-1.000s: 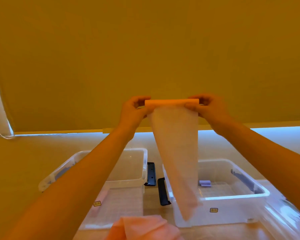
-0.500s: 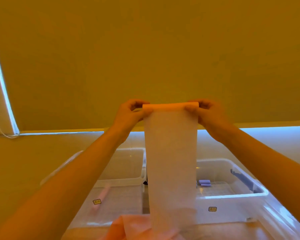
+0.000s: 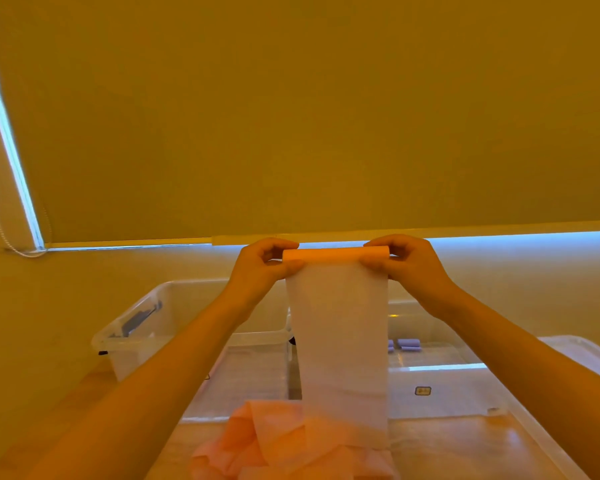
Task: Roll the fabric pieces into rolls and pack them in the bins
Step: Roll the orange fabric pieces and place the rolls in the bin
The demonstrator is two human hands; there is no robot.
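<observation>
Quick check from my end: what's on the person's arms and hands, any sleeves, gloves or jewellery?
Nothing worn that shows: both forearms are bare up to the frame edge, with no sleeves. The left hand and right hand are bare, with no gloves, rings, watch or wristband visible.

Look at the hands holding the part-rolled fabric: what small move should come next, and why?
Probably keep turning the roll to wind up more fabric. The left hand and right hand pinch its two ends, but a long unrolled strip hangs down to the pink fabric pile, so it is not ready for the bins.
</observation>
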